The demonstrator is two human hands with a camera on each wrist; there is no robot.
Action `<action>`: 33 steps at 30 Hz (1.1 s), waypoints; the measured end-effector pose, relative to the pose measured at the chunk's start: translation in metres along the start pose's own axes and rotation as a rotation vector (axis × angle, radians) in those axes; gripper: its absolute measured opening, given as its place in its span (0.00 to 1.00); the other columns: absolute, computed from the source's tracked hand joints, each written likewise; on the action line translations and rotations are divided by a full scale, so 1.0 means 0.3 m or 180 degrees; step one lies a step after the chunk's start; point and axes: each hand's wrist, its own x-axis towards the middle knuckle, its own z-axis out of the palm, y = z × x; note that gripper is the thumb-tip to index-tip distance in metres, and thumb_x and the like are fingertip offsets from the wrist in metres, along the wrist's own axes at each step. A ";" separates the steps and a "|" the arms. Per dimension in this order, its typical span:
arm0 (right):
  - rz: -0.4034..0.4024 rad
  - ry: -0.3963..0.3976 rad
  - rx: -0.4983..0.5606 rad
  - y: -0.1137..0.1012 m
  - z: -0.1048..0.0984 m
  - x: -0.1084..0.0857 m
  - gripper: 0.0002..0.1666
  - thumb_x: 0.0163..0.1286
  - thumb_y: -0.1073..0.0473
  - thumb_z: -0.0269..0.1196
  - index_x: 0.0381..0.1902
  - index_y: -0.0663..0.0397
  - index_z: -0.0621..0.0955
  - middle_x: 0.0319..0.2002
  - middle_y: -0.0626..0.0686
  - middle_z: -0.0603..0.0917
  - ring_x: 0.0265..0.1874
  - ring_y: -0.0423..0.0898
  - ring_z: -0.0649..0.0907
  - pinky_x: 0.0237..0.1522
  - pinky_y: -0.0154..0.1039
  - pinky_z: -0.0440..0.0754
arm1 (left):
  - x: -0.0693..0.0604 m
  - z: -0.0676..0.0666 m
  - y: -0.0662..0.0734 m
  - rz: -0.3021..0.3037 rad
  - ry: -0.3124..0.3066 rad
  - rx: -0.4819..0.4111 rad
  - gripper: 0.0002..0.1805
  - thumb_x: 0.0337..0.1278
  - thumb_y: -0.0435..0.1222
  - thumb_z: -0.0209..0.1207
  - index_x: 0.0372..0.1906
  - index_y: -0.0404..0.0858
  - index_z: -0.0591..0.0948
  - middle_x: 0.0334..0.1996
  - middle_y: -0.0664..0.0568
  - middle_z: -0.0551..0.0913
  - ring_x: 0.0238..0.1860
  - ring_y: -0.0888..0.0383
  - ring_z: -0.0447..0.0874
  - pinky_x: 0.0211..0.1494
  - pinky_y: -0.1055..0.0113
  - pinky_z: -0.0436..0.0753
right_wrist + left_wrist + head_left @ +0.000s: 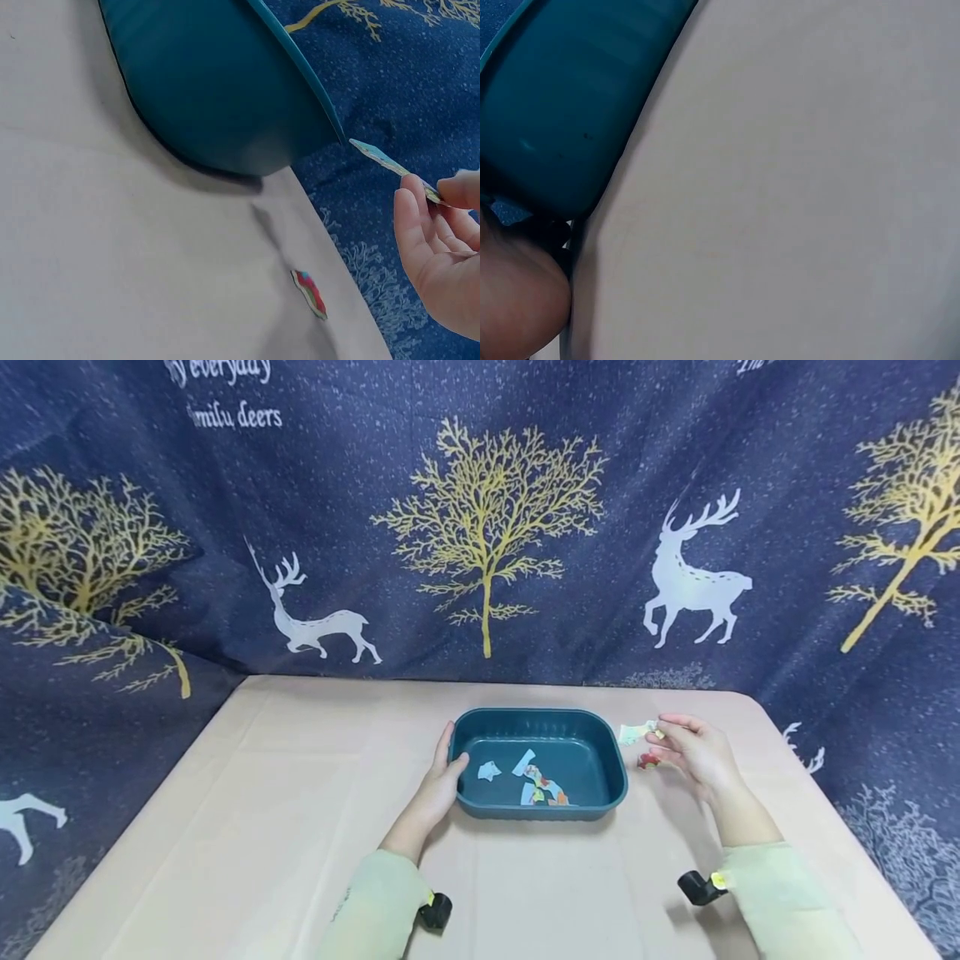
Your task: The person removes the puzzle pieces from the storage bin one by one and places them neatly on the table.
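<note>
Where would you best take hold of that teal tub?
I'd take the teal tub at its right-end rim, coming from the right: the left hand holds the opposite end, and the raised wall likely pinches easily, clear of the scraps inside.

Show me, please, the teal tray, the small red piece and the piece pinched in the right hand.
Teal tray (525,812): head view, on its near outer wall.
Small red piece (310,291): right wrist view, on the middle of its red face.
Pinched piece (632,734): head view, on its pale free end.
</note>
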 end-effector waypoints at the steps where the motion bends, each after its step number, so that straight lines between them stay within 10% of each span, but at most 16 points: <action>1: -0.0004 -0.0011 0.0038 0.000 -0.007 -0.001 0.04 0.68 0.63 0.60 0.39 0.48 0.78 0.34 0.42 0.85 0.32 0.36 0.87 0.36 0.30 0.85 | 0.001 0.000 0.000 0.0002 0.0001 0.0000 0.33 0.73 0.46 0.37 0.75 0.58 0.38 0.77 0.56 0.37 0.77 0.46 0.33 0.71 0.34 0.38; 33: 0.0283 0.0151 0.0183 0.023 -0.212 -0.008 0.08 0.69 0.62 0.58 0.33 0.42 0.80 0.29 0.45 0.86 0.30 0.38 0.87 0.36 0.32 0.85 | -0.002 0.001 0.006 0.0016 0.0006 -0.0043 0.33 0.73 0.45 0.37 0.75 0.58 0.37 0.77 0.56 0.36 0.76 0.46 0.32 0.70 0.33 0.37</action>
